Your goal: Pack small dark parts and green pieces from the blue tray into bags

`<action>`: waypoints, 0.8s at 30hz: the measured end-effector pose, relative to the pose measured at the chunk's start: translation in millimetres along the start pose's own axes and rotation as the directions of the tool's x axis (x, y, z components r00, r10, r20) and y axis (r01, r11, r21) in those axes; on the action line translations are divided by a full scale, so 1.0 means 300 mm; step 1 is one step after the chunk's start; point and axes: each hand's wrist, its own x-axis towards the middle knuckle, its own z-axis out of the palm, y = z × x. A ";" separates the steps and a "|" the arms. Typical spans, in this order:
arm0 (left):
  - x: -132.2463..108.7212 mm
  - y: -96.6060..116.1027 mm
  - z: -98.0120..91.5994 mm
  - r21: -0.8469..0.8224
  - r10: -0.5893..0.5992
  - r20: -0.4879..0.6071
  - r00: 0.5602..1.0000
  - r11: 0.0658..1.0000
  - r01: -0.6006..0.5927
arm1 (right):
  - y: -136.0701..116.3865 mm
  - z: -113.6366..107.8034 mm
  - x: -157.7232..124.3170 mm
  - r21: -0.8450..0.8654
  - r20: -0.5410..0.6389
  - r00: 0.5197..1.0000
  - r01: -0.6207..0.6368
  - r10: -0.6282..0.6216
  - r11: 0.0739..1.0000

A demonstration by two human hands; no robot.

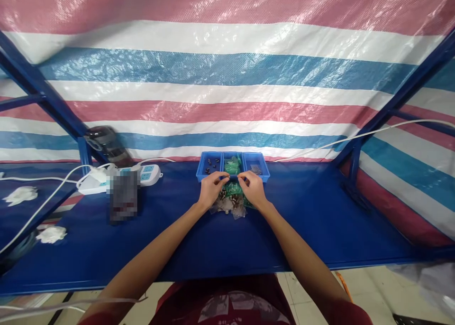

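At the front edge of a row of three blue bins, my left hand (pixel 212 189) and my right hand (pixel 253 187) face each other, a small gap between their fingertips. Both have thumb and forefinger pinched together; whatever they hold is too small to make out. Small dark parts (pixel 213 164) lie in the left bin (pixel 199 171). Green pieces (pixel 232 165) fill the middle one, and small greyish pieces (pixel 256 169) sit in the right bin (pixel 266 168). Below my hands lies a pile of small metallic parts (pixel 231 201) with clear plastic bags (pixel 239 212) and green pieces, partly hidden by my hands.
The blue tabletop (pixel 305 230) has a power strip (pixel 151 174) with white cables at left, beside a blurred dark object (pixel 123 197). A dark bottle (pixel 108 144) leans behind it. Crumpled white tissue (pixel 51 235) lies further left. Blue frame posts (pixel 355 159) and striped sheeting (pixel 227 69) enclose the table.
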 end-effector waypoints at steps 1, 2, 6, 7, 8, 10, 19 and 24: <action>-0.006 0.000 -0.001 0.009 0.011 -0.005 1.000 1.000 -0.011 | -0.002 0.002 -0.003 -0.001 0.018 1.000 0.012 -0.012 1.000; -0.013 0.001 -0.002 0.022 0.023 -0.015 1.000 0.999 -0.023 | -0.005 0.005 -0.006 0.001 0.035 0.999 0.021 -0.021 1.000; -0.038 -0.005 -0.004 0.068 0.066 -0.066 0.996 0.996 -0.061 | -0.015 0.013 -0.022 0.022 0.088 0.995 0.035 -0.036 0.999; -0.042 -0.006 -0.003 0.068 0.075 -0.066 0.995 0.995 -0.070 | -0.016 0.014 -0.024 0.025 0.097 0.995 0.033 -0.035 0.999; -0.045 -0.008 0.000 0.066 0.084 -0.061 0.995 0.995 -0.079 | -0.016 0.015 -0.025 0.026 0.104 0.994 0.031 -0.034 0.999; -0.051 -0.009 0.006 0.061 0.109 -0.049 0.993 0.992 -0.106 | -0.016 0.018 -0.026 0.021 0.111 0.993 0.030 -0.032 0.999; -0.070 -0.005 0.021 0.083 0.214 -0.082 0.973 0.975 -0.208 | -0.046 0.028 -0.032 0.048 0.076 0.996 -0.045 0.041 0.998; -0.070 -0.006 0.026 0.078 0.207 -0.097 0.974 0.977 -0.200 | -0.067 0.022 -0.023 0.248 0.123 0.970 -0.233 0.208 0.940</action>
